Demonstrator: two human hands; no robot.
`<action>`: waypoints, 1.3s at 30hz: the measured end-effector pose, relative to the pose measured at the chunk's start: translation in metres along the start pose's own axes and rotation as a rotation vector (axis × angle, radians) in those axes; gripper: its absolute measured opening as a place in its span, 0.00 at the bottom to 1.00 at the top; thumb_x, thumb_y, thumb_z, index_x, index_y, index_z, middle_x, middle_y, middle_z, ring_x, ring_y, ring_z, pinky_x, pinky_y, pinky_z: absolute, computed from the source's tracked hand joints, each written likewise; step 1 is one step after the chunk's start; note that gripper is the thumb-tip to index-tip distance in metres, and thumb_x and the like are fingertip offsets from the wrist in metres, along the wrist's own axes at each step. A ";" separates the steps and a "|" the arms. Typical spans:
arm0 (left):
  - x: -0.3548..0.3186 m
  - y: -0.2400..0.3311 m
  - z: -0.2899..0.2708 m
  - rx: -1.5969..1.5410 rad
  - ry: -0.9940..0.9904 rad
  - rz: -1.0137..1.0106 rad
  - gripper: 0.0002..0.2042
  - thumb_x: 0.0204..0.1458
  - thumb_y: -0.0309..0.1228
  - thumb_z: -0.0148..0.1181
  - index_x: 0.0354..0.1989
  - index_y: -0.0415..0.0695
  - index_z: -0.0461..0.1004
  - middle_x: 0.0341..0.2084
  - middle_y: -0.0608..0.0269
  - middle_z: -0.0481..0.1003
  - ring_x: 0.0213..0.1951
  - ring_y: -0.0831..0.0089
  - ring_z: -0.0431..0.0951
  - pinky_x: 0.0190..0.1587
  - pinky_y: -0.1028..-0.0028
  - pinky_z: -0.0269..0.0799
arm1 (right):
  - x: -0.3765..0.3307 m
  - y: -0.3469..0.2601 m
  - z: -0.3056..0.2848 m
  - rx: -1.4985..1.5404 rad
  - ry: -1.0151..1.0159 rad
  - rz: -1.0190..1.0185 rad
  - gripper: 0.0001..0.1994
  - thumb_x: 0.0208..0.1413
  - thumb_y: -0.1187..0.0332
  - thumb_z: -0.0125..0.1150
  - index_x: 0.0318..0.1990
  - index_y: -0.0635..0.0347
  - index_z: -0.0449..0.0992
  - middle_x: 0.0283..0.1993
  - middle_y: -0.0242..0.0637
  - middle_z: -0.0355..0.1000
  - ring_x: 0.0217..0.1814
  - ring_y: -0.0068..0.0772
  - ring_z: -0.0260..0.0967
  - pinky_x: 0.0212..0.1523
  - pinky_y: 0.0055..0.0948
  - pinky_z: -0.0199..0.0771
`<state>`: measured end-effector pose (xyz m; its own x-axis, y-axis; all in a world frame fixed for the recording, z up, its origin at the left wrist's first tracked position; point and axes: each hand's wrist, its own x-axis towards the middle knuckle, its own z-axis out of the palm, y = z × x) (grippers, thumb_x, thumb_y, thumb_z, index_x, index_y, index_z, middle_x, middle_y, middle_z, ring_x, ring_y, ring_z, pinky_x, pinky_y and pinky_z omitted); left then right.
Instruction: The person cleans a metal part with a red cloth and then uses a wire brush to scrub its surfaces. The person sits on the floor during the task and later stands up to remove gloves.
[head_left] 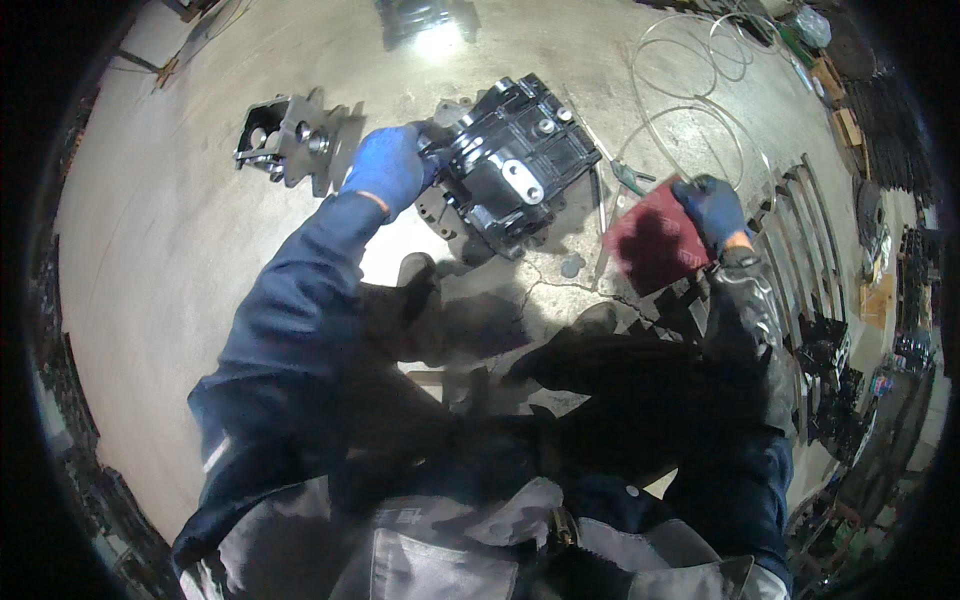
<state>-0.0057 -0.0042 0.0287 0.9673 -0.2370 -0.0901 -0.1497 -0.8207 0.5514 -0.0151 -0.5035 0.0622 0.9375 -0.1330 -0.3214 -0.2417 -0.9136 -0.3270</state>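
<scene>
My left hand [392,166], in a blue glove, grips the left edge of a black metal engine-like casting [518,160] that rests tilted on the concrete floor. My right hand [714,208], also in a blue glove, holds a dark red abrasive pad [655,242] to the right of the casting, apart from it. Both dark blue sleeves reach up from the lower edge.
A grey metal housing [287,137] lies on the floor left of the casting. A clear hose [690,110] coils at upper right near green-handled pliers [630,177]. Flat metal bars [800,250] lie along the right. My knees [420,300] are below.
</scene>
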 end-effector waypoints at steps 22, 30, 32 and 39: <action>-0.016 0.057 -0.018 0.187 -0.017 -0.096 0.16 0.60 0.39 0.63 0.53 0.46 0.81 0.43 0.48 0.84 0.47 0.50 0.84 0.51 0.57 0.78 | -0.091 -0.150 0.043 0.200 -0.151 -0.373 0.24 0.57 0.50 0.69 0.55 0.55 0.81 0.49 0.50 0.81 0.51 0.53 0.79 0.54 0.43 0.78; 0.013 0.079 -0.016 0.541 -0.025 -0.064 0.13 0.56 0.40 0.58 0.38 0.48 0.86 0.38 0.48 0.84 0.44 0.51 0.85 0.46 0.56 0.80 | -0.085 -0.159 0.049 -0.029 -0.168 -0.406 0.19 0.59 0.54 0.67 0.52 0.53 0.82 0.46 0.46 0.81 0.50 0.50 0.79 0.52 0.42 0.77; 0.023 0.080 -0.013 0.568 -0.026 -0.030 0.13 0.56 0.38 0.57 0.36 0.48 0.87 0.37 0.48 0.84 0.43 0.51 0.86 0.45 0.56 0.80 | -0.080 -0.159 0.052 -0.065 -0.160 -0.428 0.18 0.59 0.54 0.67 0.52 0.51 0.82 0.45 0.45 0.81 0.50 0.51 0.79 0.51 0.43 0.77; 0.045 0.043 -0.009 -0.146 0.019 -0.324 0.15 0.60 0.38 0.58 0.48 0.44 0.85 0.40 0.48 0.85 0.39 0.59 0.87 0.45 0.62 0.82 | -0.073 -0.147 0.050 -0.079 -0.097 -0.503 0.18 0.58 0.52 0.68 0.51 0.48 0.82 0.42 0.44 0.81 0.46 0.53 0.79 0.48 0.46 0.78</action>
<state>0.0329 -0.0455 0.0560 0.9635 0.0340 -0.2655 0.1951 -0.7682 0.6098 -0.0606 -0.3403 0.0887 0.9045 0.3632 -0.2236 0.2564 -0.8821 -0.3952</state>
